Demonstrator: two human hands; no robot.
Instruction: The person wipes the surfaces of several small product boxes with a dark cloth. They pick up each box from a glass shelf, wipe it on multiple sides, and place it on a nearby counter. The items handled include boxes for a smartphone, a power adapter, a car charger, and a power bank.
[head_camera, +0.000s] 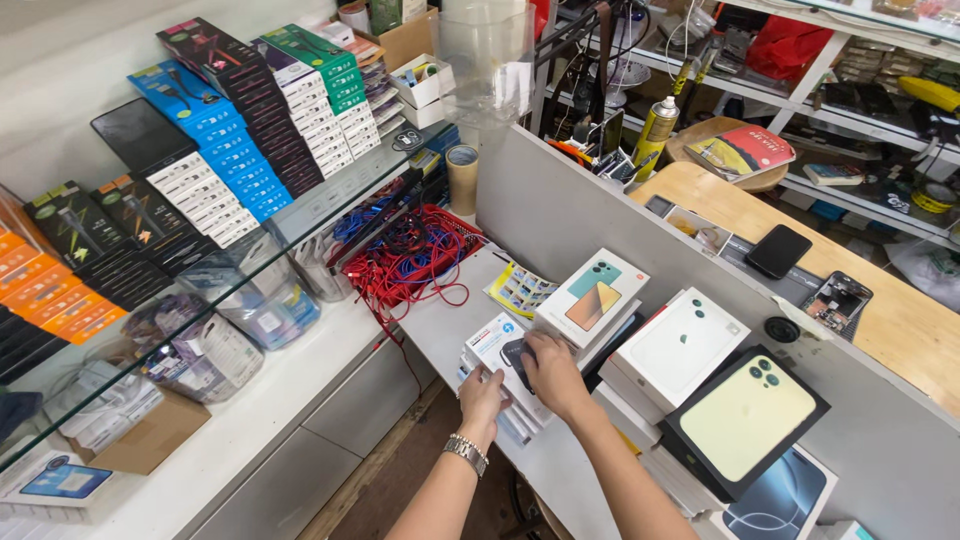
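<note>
- White surface (440, 330): it carries stacked phone boxes along a grey partition (560, 215).
- Our left hand (483, 398), with a metal bracelet (466, 453) at the wrist, rests on the near edge of a small white box (492, 345); fingers curled against it, grip narrow. We cannot tell whether it truly clasps the box.
- Our right hand (552, 372) lies flat on top of the same stack, fingers over a dark item (514, 358) on the small white box; grip loose, holding nothing we can confirm.
- The small white box sits at the surface's front edge, just beside a teal-and-orange phone box (592, 297).
- Right of these: a white phone box (680, 345) and a black-framed yellow box (745, 418).
- Behind: tangled red cables (410, 262) and a tape roll (462, 178).
</note>
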